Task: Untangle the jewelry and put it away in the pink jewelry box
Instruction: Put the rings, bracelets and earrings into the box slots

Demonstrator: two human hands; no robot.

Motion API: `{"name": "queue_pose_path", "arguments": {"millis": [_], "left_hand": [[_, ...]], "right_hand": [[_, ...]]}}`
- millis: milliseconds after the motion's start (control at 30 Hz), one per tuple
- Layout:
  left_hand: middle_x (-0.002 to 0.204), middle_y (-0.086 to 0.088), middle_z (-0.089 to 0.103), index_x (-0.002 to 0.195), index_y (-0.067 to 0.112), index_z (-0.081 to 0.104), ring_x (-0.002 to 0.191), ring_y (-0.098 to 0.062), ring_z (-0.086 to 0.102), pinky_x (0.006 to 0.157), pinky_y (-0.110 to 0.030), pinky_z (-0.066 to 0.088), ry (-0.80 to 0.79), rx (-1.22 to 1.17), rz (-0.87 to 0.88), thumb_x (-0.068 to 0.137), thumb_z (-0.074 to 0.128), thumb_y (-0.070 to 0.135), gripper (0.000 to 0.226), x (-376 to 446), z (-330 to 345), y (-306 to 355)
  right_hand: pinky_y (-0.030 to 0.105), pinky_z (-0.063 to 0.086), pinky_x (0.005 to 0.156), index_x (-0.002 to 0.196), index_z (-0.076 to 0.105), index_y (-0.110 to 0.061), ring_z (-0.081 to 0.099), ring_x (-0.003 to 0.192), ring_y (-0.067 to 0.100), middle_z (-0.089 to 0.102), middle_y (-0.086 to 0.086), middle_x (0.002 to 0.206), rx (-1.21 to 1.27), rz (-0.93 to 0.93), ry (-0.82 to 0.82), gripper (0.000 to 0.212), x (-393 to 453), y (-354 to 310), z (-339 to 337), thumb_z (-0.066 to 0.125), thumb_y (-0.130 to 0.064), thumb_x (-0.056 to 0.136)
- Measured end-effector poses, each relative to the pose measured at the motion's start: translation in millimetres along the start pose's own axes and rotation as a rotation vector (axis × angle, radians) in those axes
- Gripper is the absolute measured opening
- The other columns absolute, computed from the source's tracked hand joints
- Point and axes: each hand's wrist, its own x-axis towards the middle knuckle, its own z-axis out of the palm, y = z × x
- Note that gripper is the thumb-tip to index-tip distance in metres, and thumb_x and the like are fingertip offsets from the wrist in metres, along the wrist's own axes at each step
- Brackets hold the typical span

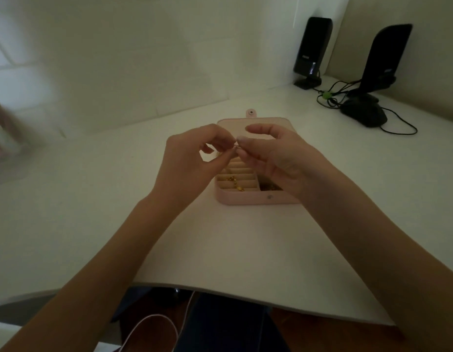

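The pink jewelry box (248, 198) lies open on the white desk, its lid folded back toward the wall. A gold chain (236, 183) rests across the ring rolls inside, and darker pieces (270, 186) sit in the right compartment. Both hands hover just above the box. My left hand (192, 162) and my right hand (278, 158) pinch a thin, barely visible piece of jewelry (236, 146) between their fingertips, which meet over the box's far half. What kind of piece it is cannot be made out.
Two black speakers (312, 50) (386, 57) stand at the back right with a black mouse (364, 113) and tangled cables (332, 96). A blurred object (1, 138) sits at the far left. The desk's front edge (220, 292) runs close to my lap.
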Motion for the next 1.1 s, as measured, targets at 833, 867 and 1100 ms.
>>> {"name": "queue_pose_path", "arguments": {"millis": [833,867,1100], "left_hand": [[0.075,0.013,0.062,0.084,0.015,0.063,0.072,-0.006,0.061,0.065,-0.024,0.052,-0.115,-0.040,-0.016,0.089,0.059,0.013,0.007,8.8,-11.5,7.0],[0.074,0.014,0.061,0.083,0.015,0.061,0.072,-0.005,0.061,0.064,-0.026,0.053,-0.079,-0.055,-0.041,0.089,0.058,0.012,0.007,11.3,-11.0,8.4],[0.074,0.012,0.061,0.084,0.014,0.061,0.071,-0.007,0.060,0.065,-0.017,0.048,-0.029,-0.041,0.003,0.089,0.057,0.016,0.007,32.4,-7.8,22.7]], "right_hand": [[0.022,0.057,0.063,0.106,0.059,-0.008,0.070,0.074,0.015,0.069,0.007,0.099,-0.485,-0.067,-0.125,0.018,-10.1,-8.8,-6.0,0.061,-0.018,0.091],[0.023,0.056,0.062,0.105,0.060,-0.011,0.069,0.074,0.013,0.070,0.003,0.096,-0.600,-0.142,-0.129,0.018,-10.8,-8.8,-4.7,0.058,-0.023,0.092],[0.026,0.055,0.063,0.099,0.061,-0.010,0.070,0.072,0.015,0.072,0.003,0.083,-0.676,-0.418,-0.044,0.013,-14.8,-15.9,-2.8,0.056,-0.020,0.093]]}}
